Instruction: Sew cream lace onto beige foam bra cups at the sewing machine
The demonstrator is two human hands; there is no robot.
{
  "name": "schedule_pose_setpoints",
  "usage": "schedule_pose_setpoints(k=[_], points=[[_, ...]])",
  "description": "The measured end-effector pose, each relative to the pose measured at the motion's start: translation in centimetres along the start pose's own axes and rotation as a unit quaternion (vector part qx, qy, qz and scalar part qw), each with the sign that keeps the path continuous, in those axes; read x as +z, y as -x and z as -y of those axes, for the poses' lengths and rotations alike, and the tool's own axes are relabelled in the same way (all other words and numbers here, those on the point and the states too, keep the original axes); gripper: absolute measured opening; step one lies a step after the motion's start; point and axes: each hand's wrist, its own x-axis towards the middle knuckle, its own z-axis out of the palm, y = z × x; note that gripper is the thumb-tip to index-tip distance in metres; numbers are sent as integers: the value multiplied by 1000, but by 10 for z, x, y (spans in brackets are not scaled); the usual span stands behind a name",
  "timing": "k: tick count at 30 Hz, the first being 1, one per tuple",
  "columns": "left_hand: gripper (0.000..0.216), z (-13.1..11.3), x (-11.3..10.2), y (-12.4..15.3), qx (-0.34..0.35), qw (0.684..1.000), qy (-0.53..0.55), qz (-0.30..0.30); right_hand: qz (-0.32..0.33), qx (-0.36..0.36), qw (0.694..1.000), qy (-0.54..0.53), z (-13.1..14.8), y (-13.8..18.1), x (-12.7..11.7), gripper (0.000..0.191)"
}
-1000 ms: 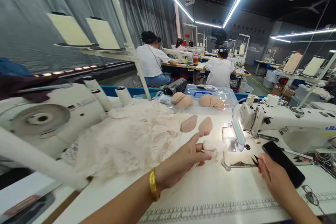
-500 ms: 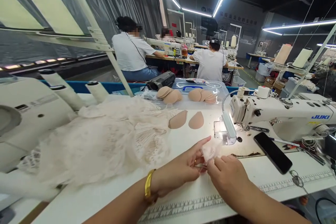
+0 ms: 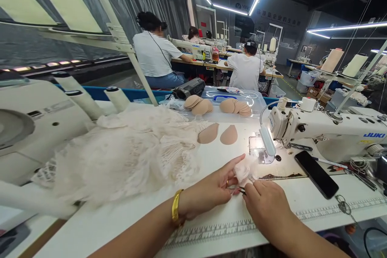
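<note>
My left hand (image 3: 213,187) is closed around a small bunched piece of pale, sheer lace fabric (image 3: 242,170), just in front of the sewing machine's needle area. My right hand (image 3: 267,201) is closed on what look like thread snips (image 3: 242,190). Their two dark tips point left, close to my left fingers and the fabric's lower edge; the rest is hidden in my fist. Two beige bra pads (image 3: 229,134) lie flat beyond my hands. A heap of cream lace fabric (image 3: 121,161) spreads over the table to the left.
A white sewing machine (image 3: 329,125) with a lit lamp (image 3: 267,141) stands at the right. A black phone (image 3: 316,174) lies before it. Stacked pads (image 3: 235,107) rest on a plastic box. Thread cones (image 3: 116,98) stand at left; co-workers sit beyond.
The dark tips of the snips now show between my hands. Both hands stay together at the fabric. The whole view has shifted slightly.
</note>
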Motion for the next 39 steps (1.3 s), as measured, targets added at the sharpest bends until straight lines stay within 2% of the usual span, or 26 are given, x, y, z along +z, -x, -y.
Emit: schedule_pose_setpoints(k=[2,5,11,17,24,39], points=[[114,0,0,1,-2,1000,-3,-4,-6,-4,1000,-2,1,1,1,22],[116,1,0,1,-3,1000,-3,-3,-13,-1,1000,1,3,-1,4,22],[116,2,-1,-1,10,1000,-3,0,10,-1,1000,-2,2,-7,12,25],[116,0,0,1,4,1000,6,-5,7,33,998,-57,1,-5,-3,17],[117,-1,0,0,2,1000,14,0,-10,-19,999,-36,9,-1,2,24],[117,5,-6,1,9,1000,30,4,-6,-39,999,-29,15,-5,3,24]])
